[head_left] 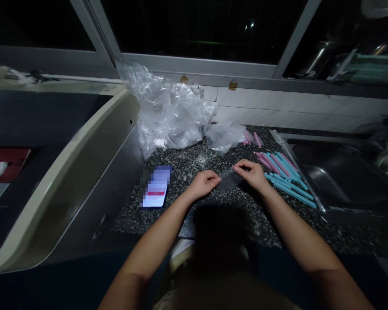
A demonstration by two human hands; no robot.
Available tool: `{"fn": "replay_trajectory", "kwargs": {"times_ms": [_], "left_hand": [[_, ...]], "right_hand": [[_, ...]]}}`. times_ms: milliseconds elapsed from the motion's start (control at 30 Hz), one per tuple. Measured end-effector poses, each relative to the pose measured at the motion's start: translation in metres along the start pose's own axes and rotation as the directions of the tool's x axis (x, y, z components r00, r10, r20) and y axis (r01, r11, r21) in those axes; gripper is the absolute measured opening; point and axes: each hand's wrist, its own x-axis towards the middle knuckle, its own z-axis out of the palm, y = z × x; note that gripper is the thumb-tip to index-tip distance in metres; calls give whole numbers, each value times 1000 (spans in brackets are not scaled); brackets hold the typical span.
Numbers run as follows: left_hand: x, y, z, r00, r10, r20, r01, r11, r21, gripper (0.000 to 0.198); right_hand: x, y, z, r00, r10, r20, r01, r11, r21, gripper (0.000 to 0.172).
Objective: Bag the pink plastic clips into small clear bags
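"Clear plastic film (229, 180) spans the gap between your two hands, about midway between the front and back edges of the worktop (187, 163). Does it rest on the surface?"

"Can't tell; it is so see-through that its outline gets lost against your dark, speckled worktop. Your left hand (204, 184) is nearly closed, fingers curled in, with thumb and fingertips pinching the film's left side."

"And your right hand (252, 174)?"

"Thumb and forefinger meet on the film's upper right part, and your other fingers are loosely bent."

"What do you have just beside that hand?"

"Blue sticks (294, 189) and pink sticks (280, 165), in a loose pile reaching toward the worktop's right side, where the sink (326, 176) begins. A smaller pink bunch (258, 140) lies behind it, near the back edge."

"Toward your left?"

"Your phone (155, 187), its screen lit, lies near the left edge, next to the large pale-rimmed machine (93, 142). Crumpled plastic sheeting (176, 107) is heaped in the back left corner, and a smaller plastic bag (224, 135) lies between that heap and the small pink bunch."
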Motion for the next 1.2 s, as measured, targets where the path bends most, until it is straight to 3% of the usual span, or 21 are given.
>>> {"fn": "replay_trajectory", "kwargs": {"times_ms": [500, 667, 767, 1000, 1200], "left_hand": [[0, -1, 0, 999, 32, 14, -32, 999, -17, 30], [-2, 1, 0, 995, -14, 95, 17, 999, -31, 28], [-3, 2, 2, 996, -61, 66, 64, 997, -42, 27], [0, 2, 6, 999, 55, 3, -53, 988, -143, 29], [0, 0, 6, 997, 65, -38, -70, 988, -139, 30]], "right_hand": [[1, -1, -1, 974, 164, -157, -136, 976, 171, 18], [-1, -5, 0, 986, 143, -87, -128, 980, 152, 18], [-3, -9, 4, 994, 107, -11, -105, 985, 140, 19], [-6, -13, 15, 997, 62, 48, -66, 992, 104, 20], [-4, -17, 12, 991, 103, 81, -109, 991, 77, 21]]}}
